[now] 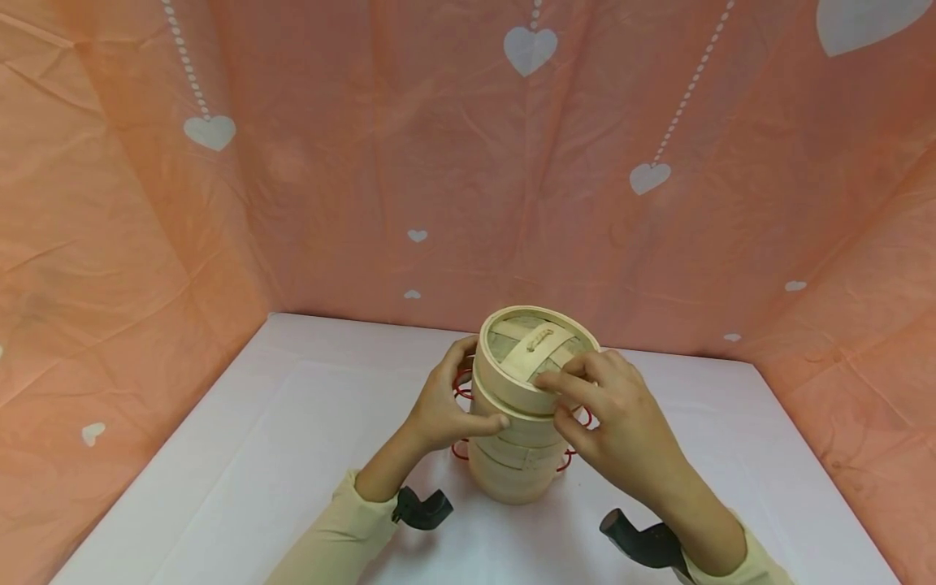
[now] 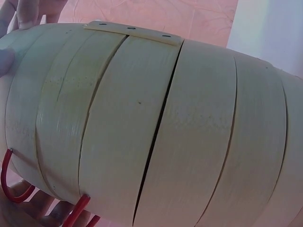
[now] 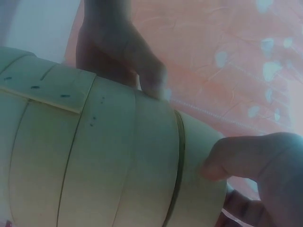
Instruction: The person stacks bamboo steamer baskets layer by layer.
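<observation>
A stacked bamboo steamer (image 1: pixel 512 471) stands upright on the white table, with a round woven lid (image 1: pixel 537 351) on top that sits slightly tilted. My left hand (image 1: pixel 442 410) grips the upper tier from the left, thumb across the front and fingers round the far side. On the lid's right edge, my right hand (image 1: pixel 621 418) has its fingertips over the rim and its thumb against the side. The right wrist view shows a dark seam between the lid (image 3: pixel 201 142) and the tier below. Red loop handles (image 2: pixel 75 210) stick out from the steamer's sides.
The white tabletop (image 1: pixel 241 455) reaches back to a pink cloth backdrop (image 1: pixel 329 203) with pale hearts, which also hangs at both sides. Black curved wrist mounts (image 1: pixel 424 510) jut from both sleeves, low over the table.
</observation>
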Motion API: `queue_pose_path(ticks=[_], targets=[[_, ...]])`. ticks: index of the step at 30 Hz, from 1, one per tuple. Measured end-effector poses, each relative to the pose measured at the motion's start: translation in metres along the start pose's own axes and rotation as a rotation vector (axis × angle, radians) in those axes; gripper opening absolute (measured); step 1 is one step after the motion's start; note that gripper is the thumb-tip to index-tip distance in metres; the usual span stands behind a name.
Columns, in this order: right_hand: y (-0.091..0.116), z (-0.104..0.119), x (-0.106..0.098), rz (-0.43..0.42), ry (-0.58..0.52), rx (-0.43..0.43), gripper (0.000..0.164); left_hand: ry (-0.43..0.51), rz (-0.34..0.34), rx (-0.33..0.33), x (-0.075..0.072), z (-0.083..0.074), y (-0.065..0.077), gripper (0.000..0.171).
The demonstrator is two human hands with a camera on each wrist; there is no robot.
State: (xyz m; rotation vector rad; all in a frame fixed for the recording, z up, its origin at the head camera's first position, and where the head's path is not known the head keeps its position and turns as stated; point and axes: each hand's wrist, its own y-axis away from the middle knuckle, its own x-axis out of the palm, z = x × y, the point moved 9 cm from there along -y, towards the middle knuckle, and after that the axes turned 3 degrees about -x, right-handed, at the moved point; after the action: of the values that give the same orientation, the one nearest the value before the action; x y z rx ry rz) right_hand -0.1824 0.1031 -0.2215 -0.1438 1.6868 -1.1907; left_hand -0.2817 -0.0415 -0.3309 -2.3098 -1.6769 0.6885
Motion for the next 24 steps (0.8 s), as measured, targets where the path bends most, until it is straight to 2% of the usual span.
queue_pose_path(ticks=[9,15,24], targets=[[-0.0003,0.0015,0.0036,0.022,0.029,0.007,0.034,0.015,0.008,0.001,0.0008,-0.0009,-0.0001,0.089],[0.0006,0.0024,0.0067,0.028,0.037,0.002,0.034,0.008,-0.005,-0.021,-0.0008,0.0015,0.0016,0.090],[0.0019,0.0045,0.0068,0.026,0.060,-0.003,0.034,-0.009,-0.008,-0.007,-0.0006,-0.0012,0.0008,0.090]])
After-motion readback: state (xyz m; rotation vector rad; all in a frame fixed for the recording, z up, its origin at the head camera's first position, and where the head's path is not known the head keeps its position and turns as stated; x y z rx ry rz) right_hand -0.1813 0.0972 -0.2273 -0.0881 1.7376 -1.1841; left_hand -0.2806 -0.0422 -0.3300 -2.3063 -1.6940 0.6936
